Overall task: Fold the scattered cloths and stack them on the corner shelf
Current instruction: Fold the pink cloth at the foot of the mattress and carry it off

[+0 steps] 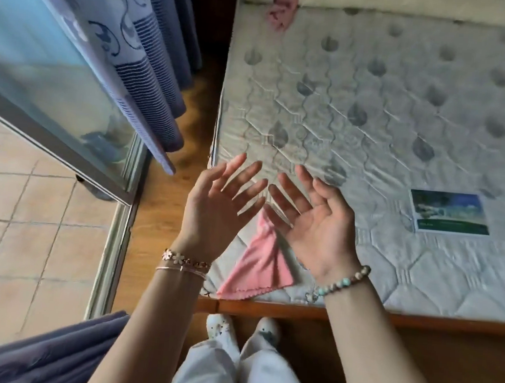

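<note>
A pink cloth (257, 265) lies flat on the near left corner of the bare quilted mattress (374, 110), partly hidden under my hands. A second pink cloth (281, 7) sits crumpled at the mattress's far left end. My left hand (220, 200) and my right hand (313, 215) hover palms up above the near cloth, fingers spread, holding nothing. No corner shelf is in view.
A label (449, 212) is stitched on the mattress at the right. The wooden bed frame (417, 321) runs along the near edge. Blue patterned curtains (140, 59) and a glass sliding door (41, 81) stand at the left, with a narrow strip of wood floor (190, 124) between.
</note>
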The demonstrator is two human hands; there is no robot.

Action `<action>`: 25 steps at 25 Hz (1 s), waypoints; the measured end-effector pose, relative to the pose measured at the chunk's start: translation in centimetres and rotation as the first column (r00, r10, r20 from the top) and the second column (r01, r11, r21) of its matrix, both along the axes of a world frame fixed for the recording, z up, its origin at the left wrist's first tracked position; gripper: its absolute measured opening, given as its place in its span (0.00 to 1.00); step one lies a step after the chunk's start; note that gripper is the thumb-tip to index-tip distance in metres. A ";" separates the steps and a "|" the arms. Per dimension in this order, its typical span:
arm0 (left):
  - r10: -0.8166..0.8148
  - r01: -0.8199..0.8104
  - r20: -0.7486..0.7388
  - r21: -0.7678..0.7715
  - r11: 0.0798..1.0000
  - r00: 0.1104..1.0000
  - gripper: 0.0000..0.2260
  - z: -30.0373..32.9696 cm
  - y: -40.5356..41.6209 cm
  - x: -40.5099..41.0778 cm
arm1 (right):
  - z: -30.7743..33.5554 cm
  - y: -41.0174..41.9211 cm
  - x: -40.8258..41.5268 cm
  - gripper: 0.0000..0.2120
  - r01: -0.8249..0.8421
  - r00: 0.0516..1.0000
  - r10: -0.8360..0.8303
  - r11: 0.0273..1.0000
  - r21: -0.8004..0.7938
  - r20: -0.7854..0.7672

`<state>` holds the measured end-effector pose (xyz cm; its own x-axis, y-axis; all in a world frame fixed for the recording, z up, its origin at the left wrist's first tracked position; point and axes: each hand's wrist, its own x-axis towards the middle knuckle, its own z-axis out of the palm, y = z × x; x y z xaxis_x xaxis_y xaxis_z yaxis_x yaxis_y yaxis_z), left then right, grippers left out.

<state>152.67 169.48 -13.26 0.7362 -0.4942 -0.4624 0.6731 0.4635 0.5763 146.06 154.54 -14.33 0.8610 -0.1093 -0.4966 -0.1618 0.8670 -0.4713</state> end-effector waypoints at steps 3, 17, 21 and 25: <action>-0.049 0.051 -0.040 0.051 0.997 0.998 0.13 -6.5 -1.7 -0.2 | -6.0 -1.1 -0.6 0.15 0.046 0.995 -0.045 0.999 0.013 -0.090; -0.960 0.090 -0.095 0.993 -0.073 0.262 0.25 -44.4 -3.7 -7.8 | -41.9 0.4 -3.8 0.15 -0.606 0.637 0.068 0.661 -0.443 -0.768; -0.857 0.162 -0.015 0.984 0.080 0.514 0.21 -42.7 -3.2 -6.6 | -41.4 1.4 -3.8 0.17 -0.543 0.687 0.041 0.692 -0.475 -0.726; -0.533 0.216 0.015 0.905 0.368 0.846 0.14 -40.0 -2.2 -4.1 | -39.3 2.3 -3.6 0.20 -0.598 0.726 0.147 0.618 -0.511 -0.672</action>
